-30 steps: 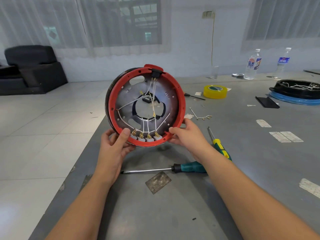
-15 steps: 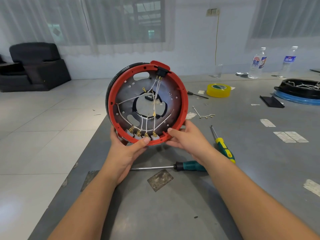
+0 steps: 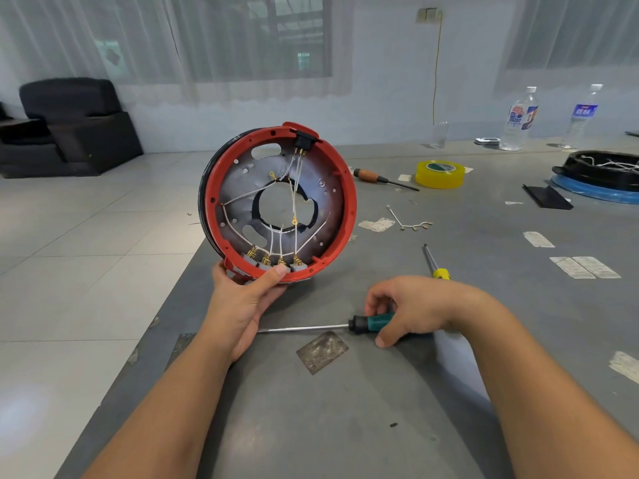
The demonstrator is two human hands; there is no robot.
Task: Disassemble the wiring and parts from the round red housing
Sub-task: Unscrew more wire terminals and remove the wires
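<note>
The round red housing (image 3: 349,202) stands upright above the grey table's left edge, its open side facing me. White wires (image 3: 294,188) cross its metal plate to several brass terminals (image 3: 273,261) along the bottom and a black switch (image 3: 304,138) at the top. My left hand (image 3: 249,299) grips the housing's bottom rim, thumb on the inside edge. My right hand (image 3: 411,309) is down on the table, its fingers curled round the teal handle of a long screwdriver (image 3: 370,323) that lies flat.
A yellow-handled screwdriver (image 3: 436,266) lies behind my right hand. Farther back are a brown-handled screwdriver (image 3: 380,178), a yellow tape roll (image 3: 440,173), a loose wire piece (image 3: 411,225), two water bottles (image 3: 518,119) and a black-and-blue housing (image 3: 601,174). A metal plate (image 3: 322,352) lies near the table's front.
My right hand let go of the housing's rim and dropped to the teal screwdriver on the table. The left hand now holds the housing alone, and it has turned slightly.
</note>
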